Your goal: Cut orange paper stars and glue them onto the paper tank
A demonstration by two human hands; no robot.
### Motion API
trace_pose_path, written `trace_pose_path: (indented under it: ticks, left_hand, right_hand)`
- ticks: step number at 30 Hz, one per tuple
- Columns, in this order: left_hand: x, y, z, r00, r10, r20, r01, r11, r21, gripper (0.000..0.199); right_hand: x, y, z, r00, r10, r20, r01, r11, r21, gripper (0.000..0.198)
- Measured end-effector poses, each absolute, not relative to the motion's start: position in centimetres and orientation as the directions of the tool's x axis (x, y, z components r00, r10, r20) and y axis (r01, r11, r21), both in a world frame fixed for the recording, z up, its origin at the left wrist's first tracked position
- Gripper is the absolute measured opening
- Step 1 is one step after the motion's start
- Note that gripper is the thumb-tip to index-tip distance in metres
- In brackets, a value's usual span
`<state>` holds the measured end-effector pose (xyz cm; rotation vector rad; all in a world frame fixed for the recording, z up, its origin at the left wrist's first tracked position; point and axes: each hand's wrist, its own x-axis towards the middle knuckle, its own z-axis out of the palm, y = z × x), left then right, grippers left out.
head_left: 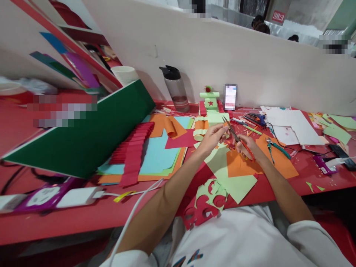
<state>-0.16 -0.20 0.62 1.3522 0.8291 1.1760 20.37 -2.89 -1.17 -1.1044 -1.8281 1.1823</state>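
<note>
My right hand is closed round the red-orange handles of a pair of scissors. The blades are slightly apart and point up and left, close to my left hand. That left hand is pinched; anything between its fingertips is too small to name. Beneath both hands lie a pale green paper sheet and an orange sheet. Just beyond them stands a paper model in green, red and orange, with a red star. Scraps of green paper with round holes lie near my body.
At left, a green board leans beside stacked coloured paper. A water bottle and a phone stand against the white partition. Teal pliers lie right of my hands. A white cable crosses the table's front edge.
</note>
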Motion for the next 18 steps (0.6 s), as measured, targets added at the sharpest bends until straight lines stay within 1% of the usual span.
trace_pose_path:
  ticks: [7, 12, 18]
  left_hand:
    - [-0.15, -0.34, 0.74, 0.256, 0.948, 0.188, -0.135, -0.157, 0.978, 0.038]
    - [-0.08, -0.41, 0.77, 0.252, 0.948, 0.193, -0.135, -0.163, 0.977, 0.038]
    - [-0.03, -0.38, 0.69, 0.248, 0.952, 0.182, -0.144, -0.150, 0.978, 0.038]
  right_hand:
    - [20.48, -2.70, -1.19, -0.411, 0.907, 0.092, 0.275, 0.219, -0.936, 0.058]
    - [20.60, -2.50, -1.44, -0.423, 0.899, 0.117, 0.270, 0.248, -0.930, 0.054]
    - [20.63, -2.47, -1.64, -0.424, 0.895, 0.134, 0.265, 0.265, -0.927, 0.059]
